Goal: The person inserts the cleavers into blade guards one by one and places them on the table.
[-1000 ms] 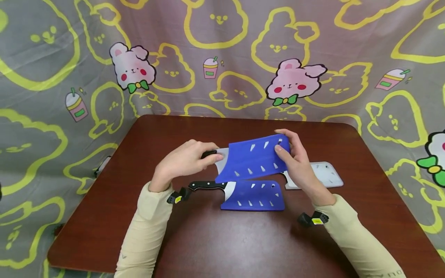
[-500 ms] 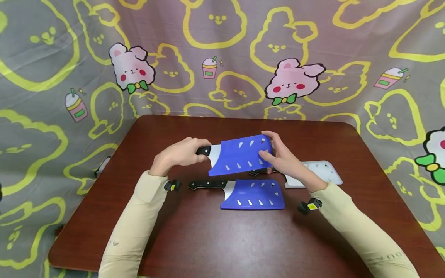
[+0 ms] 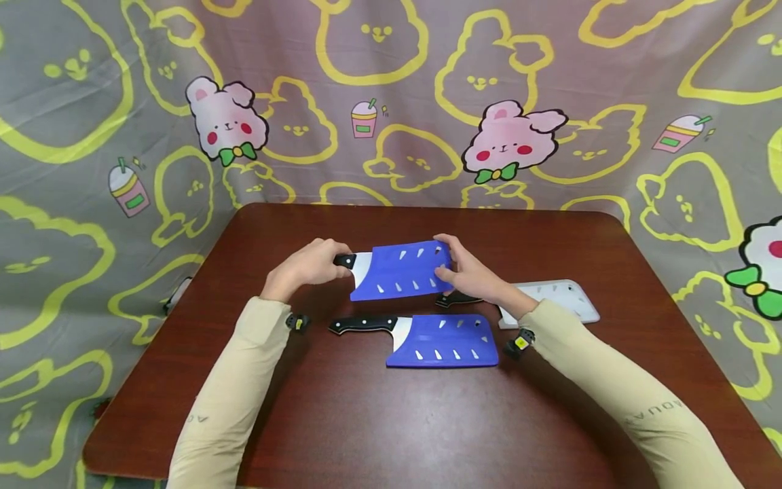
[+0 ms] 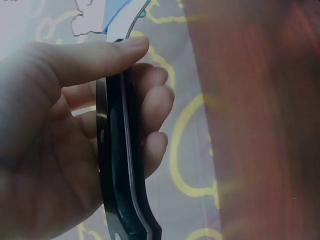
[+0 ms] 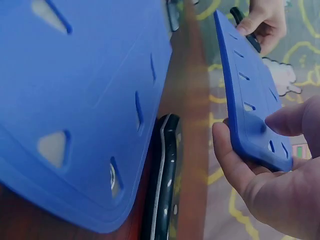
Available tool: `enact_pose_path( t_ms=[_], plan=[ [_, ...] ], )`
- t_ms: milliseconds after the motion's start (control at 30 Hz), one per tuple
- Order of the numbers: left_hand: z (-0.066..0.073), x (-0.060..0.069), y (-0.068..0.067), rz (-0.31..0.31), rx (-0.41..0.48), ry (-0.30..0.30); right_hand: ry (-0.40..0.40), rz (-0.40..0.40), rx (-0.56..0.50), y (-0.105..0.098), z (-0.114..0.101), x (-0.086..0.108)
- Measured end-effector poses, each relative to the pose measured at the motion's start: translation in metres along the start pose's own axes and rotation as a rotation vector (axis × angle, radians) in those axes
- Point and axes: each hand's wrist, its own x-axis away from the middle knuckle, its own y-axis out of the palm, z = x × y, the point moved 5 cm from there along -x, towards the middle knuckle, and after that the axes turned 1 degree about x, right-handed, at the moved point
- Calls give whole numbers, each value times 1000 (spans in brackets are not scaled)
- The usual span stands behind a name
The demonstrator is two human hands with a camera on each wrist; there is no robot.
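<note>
Both hands hold one cleaver up over the table. My left hand [image 3: 310, 265] grips its black handle [image 4: 117, 150], with the thumb lying across near the blade. A blue slotted blade cover [image 3: 400, 270] encloses most of its blade; a strip of bare metal [image 3: 362, 268] shows by the handle. My right hand [image 3: 472, 273] pinches the cover's far end, thumb on the near face and fingers behind. Just below lies a second cleaver [image 3: 401, 334] in a matching blue cover. Beyond my right forearm rests a third cleaver with a white cover [image 3: 561, 299], partly hidden by that arm.
The dark reddish-brown table [image 3: 440, 421] has rounded corners. A patterned cloth curtain [image 3: 421, 102] hangs behind it and along both sides. Both lying cleavers have their handles toward the left.
Both hands have moved left with the covered cleaver, and it has come nearer level. The black handle of the white-covered cleaver has come into sight. The lying cleavers stay put.
</note>
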Motion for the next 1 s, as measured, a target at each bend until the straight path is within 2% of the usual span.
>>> enact_pose_path(
  t_ms=[200, 333, 567, 800, 900, 1000],
  plan=[
    [-11, -13, 7, -16, 20, -17, 55, 26, 76, 2, 9, -12],
    [-14, -23, 10, -25, 13, -16, 95, 9, 139, 4, 15, -18],
    [-21, -35, 19, -58, -14, -50, 94, 23, 188, 5, 23, -27],
    [-29, -40, 28, -62, -26, -80, 104, 44, 206, 3, 27, -30],
    [-30, -39, 28, -42, -9, -95, 110, 45, 202, 1, 29, -28],
    [-29, -39, 26, -12, 24, -86, 98, 47, 204, -2, 30, -23]
  ],
)
